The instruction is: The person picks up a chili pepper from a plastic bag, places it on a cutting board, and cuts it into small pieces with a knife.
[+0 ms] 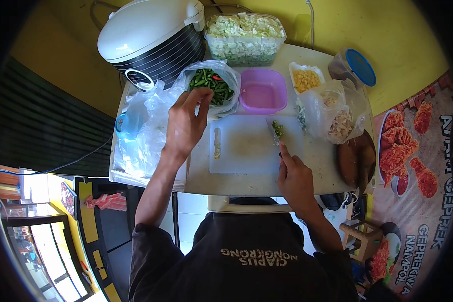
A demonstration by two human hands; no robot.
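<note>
My left hand is over the near edge of a clear plastic bag full of green chilies, with one red chili among them. Its fingers are curled together in a pinch; what they hold, if anything, is hidden. My right hand grips a knife, forefinger along its top, the blade pointing away from me. Beside the blade lies a small heap of cut green chili pieces on the white cutting board.
Behind the board is a pink tub. A rice cooker and a tub of chopped cabbage stand at the back. Peeled garlic, a bag of shallots or garlic, a blue-lidded container and a brown round dish are right.
</note>
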